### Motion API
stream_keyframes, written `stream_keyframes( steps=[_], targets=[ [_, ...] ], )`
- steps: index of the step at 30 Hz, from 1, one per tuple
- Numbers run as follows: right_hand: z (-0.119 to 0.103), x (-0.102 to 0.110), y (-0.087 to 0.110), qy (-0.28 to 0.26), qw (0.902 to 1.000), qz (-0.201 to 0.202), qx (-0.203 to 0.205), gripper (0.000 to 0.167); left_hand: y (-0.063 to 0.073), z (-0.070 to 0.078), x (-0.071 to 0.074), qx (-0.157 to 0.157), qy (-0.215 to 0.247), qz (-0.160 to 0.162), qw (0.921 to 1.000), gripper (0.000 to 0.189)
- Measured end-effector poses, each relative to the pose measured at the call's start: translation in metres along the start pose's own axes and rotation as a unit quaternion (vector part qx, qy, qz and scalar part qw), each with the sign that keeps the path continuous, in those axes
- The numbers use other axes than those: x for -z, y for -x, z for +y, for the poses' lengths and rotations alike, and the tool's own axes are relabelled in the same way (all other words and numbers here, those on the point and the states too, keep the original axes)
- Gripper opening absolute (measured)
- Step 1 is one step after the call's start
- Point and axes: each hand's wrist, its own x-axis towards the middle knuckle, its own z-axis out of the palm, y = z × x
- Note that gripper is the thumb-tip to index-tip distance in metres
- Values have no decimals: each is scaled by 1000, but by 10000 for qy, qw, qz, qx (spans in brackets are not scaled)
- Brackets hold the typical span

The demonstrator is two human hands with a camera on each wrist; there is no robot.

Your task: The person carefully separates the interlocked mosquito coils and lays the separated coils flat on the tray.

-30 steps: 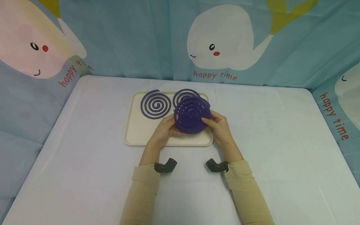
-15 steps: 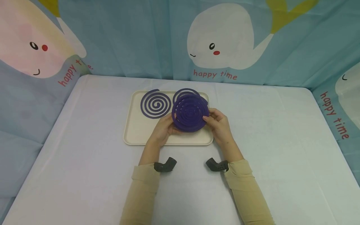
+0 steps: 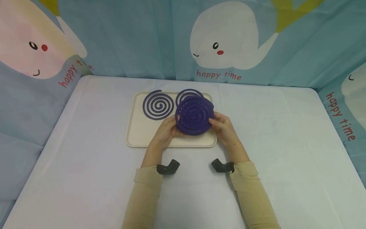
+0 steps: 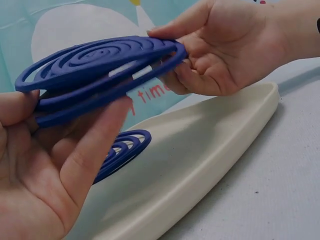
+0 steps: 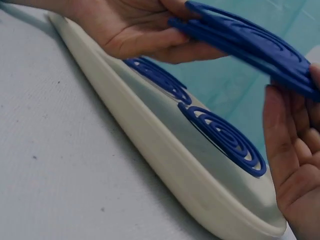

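A stack of purple-blue mosquito coils point(image 3: 195, 116) is held above the tray between both hands. The left hand point(image 3: 165, 131) grips its left side, thumb and fingers around the rim. On the opposite side the right hand point(image 3: 224, 128) pinches the rim, thumb on top. In the left wrist view the held coils point(image 4: 95, 60) are tilted, with gaps showing between their layers. Flat in the cream tray point(image 3: 143, 136) lies one coil point(image 3: 160, 106) at the back left. A second coil point(image 5: 227, 139) lies beside it, partly hidden by the stack in the head view.
The tray stands on a white-covered table point(image 3: 271, 143). Behind the table hangs a blue curtain point(image 3: 128, 38) printed with whales. Dark wrist devices point(image 3: 168, 167) are worn at both cuffs.
The held coils shift slightly and their spiral gaps look narrower than a second ago. The right hand has moved a little to the right, its thumb nearer the rim.
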Motion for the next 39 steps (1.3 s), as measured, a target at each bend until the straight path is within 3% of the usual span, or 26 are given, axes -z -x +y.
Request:
stream_keyframes(
  steps=[5, 17, 31, 39],
  targets=[
    [1, 1, 1, 106, 9987, -466, 191, 42, 1, 3, -1, 2, 273, -82, 9996, 45],
    [3, 5, 1, 12, 9965, -732, 410, 42, 1, 3, -1, 24, 355, -156, 9992, 45],
    [3, 5, 1, -142, 9974, -620, 337, 44, 1, 2, -1, 13, 307, -133, 9994, 44],
    [3, 6, 1, -331, 9965, -702, 324, 38, 0, -1, 0, -52, 313, -189, 9993, 31]
  ],
)
